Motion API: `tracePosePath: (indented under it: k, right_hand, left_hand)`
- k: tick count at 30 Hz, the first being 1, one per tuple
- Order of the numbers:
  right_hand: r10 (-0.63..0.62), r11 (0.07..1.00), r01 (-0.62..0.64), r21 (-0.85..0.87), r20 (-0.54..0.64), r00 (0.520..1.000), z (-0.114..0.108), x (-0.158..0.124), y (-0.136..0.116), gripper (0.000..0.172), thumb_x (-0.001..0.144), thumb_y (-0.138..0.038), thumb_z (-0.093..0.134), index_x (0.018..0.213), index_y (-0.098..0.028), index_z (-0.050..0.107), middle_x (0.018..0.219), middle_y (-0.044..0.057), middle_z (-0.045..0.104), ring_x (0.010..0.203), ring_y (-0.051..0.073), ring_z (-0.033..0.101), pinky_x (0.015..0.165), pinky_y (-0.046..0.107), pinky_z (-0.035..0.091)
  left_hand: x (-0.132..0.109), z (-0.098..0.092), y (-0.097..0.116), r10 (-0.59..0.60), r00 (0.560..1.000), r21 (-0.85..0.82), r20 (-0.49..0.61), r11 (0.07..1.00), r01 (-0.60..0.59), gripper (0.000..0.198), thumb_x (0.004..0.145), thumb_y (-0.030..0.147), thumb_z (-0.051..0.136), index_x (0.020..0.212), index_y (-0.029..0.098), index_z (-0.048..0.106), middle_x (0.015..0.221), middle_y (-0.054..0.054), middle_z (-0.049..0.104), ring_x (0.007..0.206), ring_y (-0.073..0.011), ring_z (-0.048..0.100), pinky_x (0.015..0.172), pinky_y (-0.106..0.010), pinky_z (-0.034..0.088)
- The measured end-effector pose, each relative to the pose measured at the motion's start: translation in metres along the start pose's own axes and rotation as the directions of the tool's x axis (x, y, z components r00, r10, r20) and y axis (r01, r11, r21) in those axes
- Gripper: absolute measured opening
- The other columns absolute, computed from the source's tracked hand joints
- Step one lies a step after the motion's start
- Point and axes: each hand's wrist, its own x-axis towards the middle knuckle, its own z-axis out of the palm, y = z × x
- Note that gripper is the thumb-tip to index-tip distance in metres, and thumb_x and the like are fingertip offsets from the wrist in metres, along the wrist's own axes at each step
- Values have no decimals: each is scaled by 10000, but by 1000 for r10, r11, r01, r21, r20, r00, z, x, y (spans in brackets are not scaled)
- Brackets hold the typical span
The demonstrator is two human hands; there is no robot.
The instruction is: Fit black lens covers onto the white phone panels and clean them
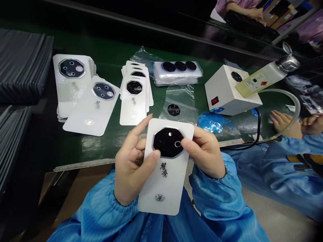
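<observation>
Between my two hands is a white phone back cover (161,185), tilted up toward me, with a black octagonal camera lens plate (168,143) in a silver frame near its top. My left hand (133,164) grips the cover's left edge, its thumb pressing the plate's lower left corner. On the other side, my right hand (205,151) holds the upper right edge, thumb on the plate's right side. Just beyond lies a clear plastic bag (181,95) with a loose round black lens plate (173,110) on it.
White covers with lens plates (132,107) lie fanned out; more covers (88,111) are stacked left. Grey trays (22,64) stand far left. Behind are bagged lens plates (179,75). A white box (227,90), a bottle (267,79) and blue film scraps (214,121) sit right, near a co-worker's hands (286,124).
</observation>
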Motion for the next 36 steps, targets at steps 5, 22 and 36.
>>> tracePosePath:
  k: [5, 22, 36]
  right_hand:
    - [-3, 1000, 3, 1, 71, 998, 3, -6, 2, 113, 837, -272, 563, 790, -186, 619, 664, -21, 556, 573, 84, 484, 478, 192, 406]
    - [-3, 1000, 2, 25, 35, 999, 12, -11, -11, 28, 764, -164, 590, 748, -187, 588, 685, -26, 554, 623, 82, 497, 532, 183, 421]
    - [-43, 997, 43, -64, 0, 999, 16, -13, -11, 96, 764, -143, 563, 693, -194, 523, 641, -51, 497, 588, 68, 456, 547, 198, 398]
  left_hand:
    - [-1, 1, 1, 19, 1000, 46, -20, 999, -18, 523, 798, 179, 625, 1286, 305, 483, 749, 31, 701, 530, -86, 588, 481, -165, 507]
    - [5, -12, -6, 133, 953, 305, 273, 927, -217, 198, 834, 230, 533, 640, 188, 543, 508, 47, 533, 438, -70, 492, 398, -138, 379]
    - [0, -15, -12, 81, 958, 183, 275, 974, -135, 255, 865, 344, 535, 650, 208, 550, 514, 51, 526, 440, -67, 482, 400, -139, 370]
